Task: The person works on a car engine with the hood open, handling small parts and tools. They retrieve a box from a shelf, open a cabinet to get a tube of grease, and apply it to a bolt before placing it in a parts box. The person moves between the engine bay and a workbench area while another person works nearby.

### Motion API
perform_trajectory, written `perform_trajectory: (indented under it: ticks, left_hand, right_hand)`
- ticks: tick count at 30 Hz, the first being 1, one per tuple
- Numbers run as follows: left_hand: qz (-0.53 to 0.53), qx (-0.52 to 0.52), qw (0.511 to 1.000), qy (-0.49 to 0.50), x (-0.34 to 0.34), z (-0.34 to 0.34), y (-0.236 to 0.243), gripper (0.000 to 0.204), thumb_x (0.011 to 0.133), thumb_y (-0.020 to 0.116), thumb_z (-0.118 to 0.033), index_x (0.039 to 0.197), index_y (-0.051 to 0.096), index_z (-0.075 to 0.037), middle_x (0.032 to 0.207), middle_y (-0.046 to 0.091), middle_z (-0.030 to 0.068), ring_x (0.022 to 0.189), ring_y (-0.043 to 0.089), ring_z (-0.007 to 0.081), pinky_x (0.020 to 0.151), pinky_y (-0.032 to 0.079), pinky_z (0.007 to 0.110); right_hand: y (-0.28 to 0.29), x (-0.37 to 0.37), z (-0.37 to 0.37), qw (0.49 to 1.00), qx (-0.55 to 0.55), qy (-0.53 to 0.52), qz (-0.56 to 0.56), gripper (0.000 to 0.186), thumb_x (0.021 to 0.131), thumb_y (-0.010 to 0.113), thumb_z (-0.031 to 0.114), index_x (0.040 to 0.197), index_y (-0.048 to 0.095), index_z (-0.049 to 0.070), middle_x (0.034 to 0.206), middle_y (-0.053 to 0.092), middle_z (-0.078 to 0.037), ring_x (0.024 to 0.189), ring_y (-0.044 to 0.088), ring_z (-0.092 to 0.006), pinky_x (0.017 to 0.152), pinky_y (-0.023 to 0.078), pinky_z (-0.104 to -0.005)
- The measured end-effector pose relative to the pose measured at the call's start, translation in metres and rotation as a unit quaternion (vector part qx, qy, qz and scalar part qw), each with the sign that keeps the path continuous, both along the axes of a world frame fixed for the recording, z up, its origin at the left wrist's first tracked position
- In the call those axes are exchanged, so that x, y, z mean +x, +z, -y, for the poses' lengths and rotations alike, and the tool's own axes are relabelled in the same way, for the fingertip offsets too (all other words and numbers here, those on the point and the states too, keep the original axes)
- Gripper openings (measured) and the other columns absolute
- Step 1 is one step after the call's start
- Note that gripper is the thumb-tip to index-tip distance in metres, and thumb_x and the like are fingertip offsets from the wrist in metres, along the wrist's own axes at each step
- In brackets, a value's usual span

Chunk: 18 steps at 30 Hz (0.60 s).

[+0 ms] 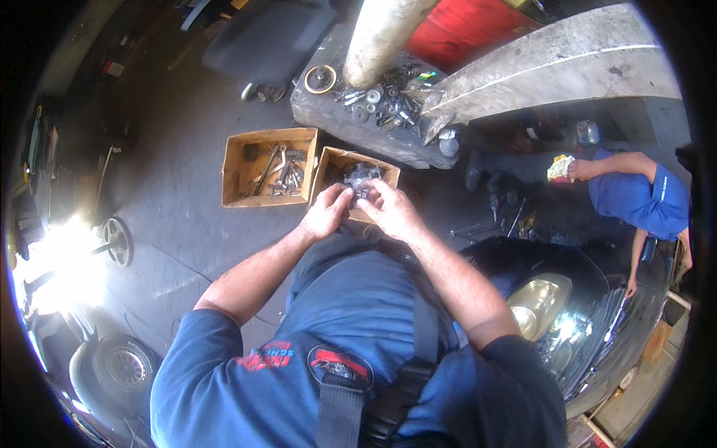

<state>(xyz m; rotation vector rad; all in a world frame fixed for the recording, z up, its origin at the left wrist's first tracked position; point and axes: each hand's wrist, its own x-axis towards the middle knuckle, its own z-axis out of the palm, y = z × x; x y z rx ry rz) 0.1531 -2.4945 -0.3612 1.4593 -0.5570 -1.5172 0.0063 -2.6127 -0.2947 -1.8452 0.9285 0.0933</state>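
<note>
In front of my waist, both hands meet at a grey, finned metal car part (362, 175) that looks like an alternator. My left hand (326, 213) has its thumb and fingers closed on the near left side of it. From the right, my right hand (392, 212) grips the near edge, fingers bent around it. A small dark piece shows between the fingertips, too blurred to name. Below the part stands an open cardboard box (326, 166), its inside mostly hidden by the part and my hands.
Left of it, another cardboard box (233, 172) holds wrenches and sockets. A grimy block (317, 112) ahead carries loose metal parts around a post (381, 37). At right, a co-worker in a blue shirt (635, 194) holds a cloth beside a dark car (523, 261). A wheel (125, 366) is at left.
</note>
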Motion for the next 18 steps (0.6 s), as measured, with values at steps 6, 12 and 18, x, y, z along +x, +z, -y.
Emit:
perform_trajectory:
  ticks: [6, 12, 18]
  left_hand:
    - [0.074, 0.009, 0.996, 0.041, -0.007, 0.004, -0.006, 0.035, 0.101, 0.05, -0.032, 0.113, 0.056, 0.0, 0.083, 0.057, 0.0022, 0.072, 0.051, 0.0092, 0.067, 0.045, 0.026]
    - [0.249, -0.028, 0.968, 0.016, -0.018, 0.014, -0.017, 0.035, 0.1, 0.051, -0.03, 0.115, 0.057, 0.002, 0.089, 0.063, 0.0097, 0.078, 0.059, 0.0161, 0.072, 0.049, 0.031]
    - [0.246, -0.033, 0.968, 0.02, -0.051, 0.053, -0.016, 0.033, 0.1, 0.05, -0.023, 0.121, 0.056, 0.003, 0.106, 0.066, 0.0136, 0.097, 0.061, 0.0182, 0.085, 0.049, 0.033]
  right_hand:
    - [-0.03, -0.044, 0.037, 0.997, -0.022, -0.07, -0.012, 0.034, 0.087, 0.069, 0.024, 0.115, 0.061, 0.006, 0.087, 0.068, -0.009, 0.079, 0.067, -0.022, 0.072, 0.053, -0.0354]
    - [-0.105, -0.117, 0.116, 0.977, -0.028, -0.201, -0.067, 0.029, 0.087, 0.069, 0.029, 0.103, 0.065, 0.005, 0.092, 0.07, -0.013, 0.086, 0.068, -0.0243, 0.077, 0.053, -0.0368]
    - [-0.176, -0.186, 0.197, 0.937, -0.02, -0.348, 0.026, 0.025, 0.088, 0.069, 0.028, 0.097, 0.067, 0.005, 0.096, 0.071, -0.013, 0.09, 0.068, -0.025, 0.082, 0.052, -0.0362]
